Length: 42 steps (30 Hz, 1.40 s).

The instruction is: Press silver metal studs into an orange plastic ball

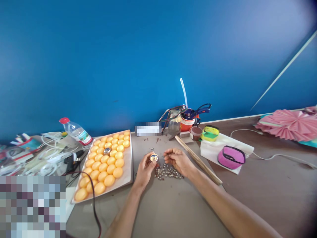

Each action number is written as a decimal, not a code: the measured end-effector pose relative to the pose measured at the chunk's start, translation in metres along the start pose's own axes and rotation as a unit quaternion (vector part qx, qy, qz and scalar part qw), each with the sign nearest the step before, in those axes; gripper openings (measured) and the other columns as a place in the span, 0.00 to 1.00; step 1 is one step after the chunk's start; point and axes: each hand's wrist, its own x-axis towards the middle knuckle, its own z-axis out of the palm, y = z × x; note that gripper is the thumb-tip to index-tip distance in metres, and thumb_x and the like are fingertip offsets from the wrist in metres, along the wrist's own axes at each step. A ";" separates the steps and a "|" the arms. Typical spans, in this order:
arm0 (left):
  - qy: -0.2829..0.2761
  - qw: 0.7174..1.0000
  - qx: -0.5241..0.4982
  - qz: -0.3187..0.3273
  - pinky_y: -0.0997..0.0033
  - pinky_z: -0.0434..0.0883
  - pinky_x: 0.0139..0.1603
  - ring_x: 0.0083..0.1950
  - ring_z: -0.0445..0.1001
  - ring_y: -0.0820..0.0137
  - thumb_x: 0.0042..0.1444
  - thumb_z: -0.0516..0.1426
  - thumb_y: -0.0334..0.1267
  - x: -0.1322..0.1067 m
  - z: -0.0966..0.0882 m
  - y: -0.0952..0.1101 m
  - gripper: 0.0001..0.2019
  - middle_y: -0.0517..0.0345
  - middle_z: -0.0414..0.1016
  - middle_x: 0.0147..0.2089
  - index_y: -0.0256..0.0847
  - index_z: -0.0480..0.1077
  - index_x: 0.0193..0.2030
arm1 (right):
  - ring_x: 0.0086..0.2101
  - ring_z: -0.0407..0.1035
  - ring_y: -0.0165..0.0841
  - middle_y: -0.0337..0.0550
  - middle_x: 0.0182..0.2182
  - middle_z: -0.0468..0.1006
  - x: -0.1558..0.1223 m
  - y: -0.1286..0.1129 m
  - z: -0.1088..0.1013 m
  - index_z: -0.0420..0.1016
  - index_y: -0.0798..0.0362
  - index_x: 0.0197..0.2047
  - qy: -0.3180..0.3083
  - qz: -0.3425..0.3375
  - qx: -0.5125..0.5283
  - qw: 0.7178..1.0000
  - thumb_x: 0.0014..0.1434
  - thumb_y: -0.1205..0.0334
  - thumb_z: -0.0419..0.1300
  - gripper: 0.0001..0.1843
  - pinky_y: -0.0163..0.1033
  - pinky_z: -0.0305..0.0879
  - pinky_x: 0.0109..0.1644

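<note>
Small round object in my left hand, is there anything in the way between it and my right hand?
Nothing visible stands between the small round object in your left hand and your right hand. The small shiny pieces appear just below that gap, on the tabletop.

I had room to pull my right grip (177, 161) back over the near surface (170, 208); a wooden strip (198, 158) barred its right, metal pieces (168, 172) its left, and a white tray (131, 153) flanked my left grip (145, 169).
</note>
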 end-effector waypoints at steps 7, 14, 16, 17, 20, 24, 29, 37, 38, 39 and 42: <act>-0.005 0.999 0.032 0.005 0.66 0.72 0.40 0.39 0.71 0.68 0.48 0.60 0.48 -0.001 0.000 0.005 0.22 0.53 0.71 0.44 0.39 0.67 0.48 | 0.17 0.61 0.23 0.35 0.22 0.72 -0.004 0.003 0.004 0.67 0.54 0.33 -0.014 -0.001 -0.053 0.999 0.45 0.57 0.63 0.13 0.31 0.58 0.20; -0.004 0.999 0.049 0.020 0.69 0.70 0.37 0.30 0.71 0.73 0.54 0.55 0.49 0.000 -0.005 -0.002 0.24 0.55 0.71 0.41 0.41 0.63 0.56 | 0.18 0.59 0.22 0.35 0.22 0.69 -0.007 -0.002 0.006 0.72 0.56 0.29 -0.044 0.003 -0.013 0.999 0.43 0.55 0.67 0.14 0.31 0.55 0.21; 0.003 0.999 0.033 0.024 0.68 0.71 0.38 0.31 0.71 0.72 0.54 0.54 0.49 0.000 -0.006 -0.005 0.25 0.53 0.71 0.42 0.42 0.62 0.57 | 0.20 0.61 0.23 0.37 0.24 0.71 -0.009 -0.003 0.007 0.74 0.56 0.31 -0.065 0.003 -0.009 0.998 0.43 0.56 0.67 0.15 0.32 0.57 0.24; 0.006 0.999 0.022 0.023 0.67 0.71 0.39 0.32 0.72 0.71 0.54 0.55 0.49 0.000 -0.007 -0.006 0.26 0.53 0.71 0.43 0.42 0.62 0.58 | 0.20 0.62 0.23 0.37 0.24 0.71 -0.009 -0.003 0.008 0.74 0.57 0.32 -0.073 0.005 -0.012 0.997 0.43 0.57 0.67 0.15 0.32 0.58 0.24; 0.016 0.999 -0.025 0.011 0.65 0.71 0.42 0.35 0.73 0.70 0.53 0.56 0.48 0.001 -0.006 -0.009 0.27 0.53 0.71 0.45 0.43 0.61 0.59 | 0.19 0.60 0.23 0.36 0.23 0.72 -0.011 -0.002 0.010 0.72 0.55 0.34 -0.081 0.002 -0.022 0.996 0.43 0.58 0.67 0.15 0.32 0.55 0.24; 0.017 0.993 -0.116 -0.010 0.62 0.70 0.47 0.38 0.74 0.68 0.51 0.59 0.45 0.002 -0.003 -0.006 0.26 0.54 0.70 0.47 0.44 0.63 0.57 | 0.17 0.59 0.23 0.35 0.22 0.72 -0.012 -0.001 0.011 0.68 0.54 0.30 -0.080 -0.008 -0.028 0.996 0.44 0.58 0.66 0.13 0.31 0.53 0.22; 0.019 0.983 -0.179 -0.026 0.66 0.70 0.45 0.37 0.74 0.71 0.47 0.62 0.39 0.002 -0.002 -0.001 0.25 0.56 0.71 0.45 0.43 0.65 0.53 | 0.18 0.59 0.23 0.35 0.22 0.72 -0.011 -0.001 0.010 0.67 0.54 0.28 -0.090 -0.010 -0.031 0.995 0.45 0.59 0.65 0.12 0.31 0.53 0.23; 0.012 0.997 -0.076 -0.023 0.71 0.70 0.33 0.28 0.71 0.74 0.48 0.60 0.44 0.002 -0.002 -0.005 0.26 0.55 0.73 0.38 0.40 0.63 0.55 | 0.19 0.59 0.23 0.34 0.23 0.71 -0.010 0.000 0.009 0.68 0.54 0.28 -0.077 -0.004 -0.026 0.997 0.43 0.59 0.67 0.12 0.31 0.55 0.24; 0.009 0.998 -0.064 -0.017 0.71 0.69 0.32 0.27 0.71 0.74 0.49 0.59 0.45 0.001 -0.002 -0.006 0.25 0.55 0.73 0.39 0.40 0.63 0.54 | 0.19 0.59 0.22 0.34 0.23 0.70 -0.010 -0.001 0.009 0.68 0.54 0.28 -0.071 -0.003 -0.027 0.997 0.42 0.59 0.67 0.13 0.31 0.55 0.24; 0.006 0.999 -0.053 -0.010 0.71 0.69 0.32 0.27 0.71 0.74 0.51 0.58 0.46 0.001 -0.002 -0.006 0.24 0.54 0.73 0.39 0.39 0.63 0.53 | 0.19 0.59 0.22 0.34 0.22 0.70 -0.010 -0.001 0.010 0.68 0.54 0.28 -0.066 -0.002 -0.031 0.997 0.42 0.59 0.67 0.13 0.31 0.55 0.24; -0.005 1.000 -0.009 0.004 0.71 0.69 0.30 0.28 0.71 0.73 0.53 0.55 0.48 0.000 -0.001 -0.004 0.20 0.54 0.71 0.39 0.38 0.64 0.49 | 0.18 0.58 0.23 0.32 0.18 0.68 -0.010 -0.001 0.011 0.68 0.54 0.28 -0.058 -0.004 -0.049 0.997 0.42 0.59 0.66 0.13 0.31 0.54 0.24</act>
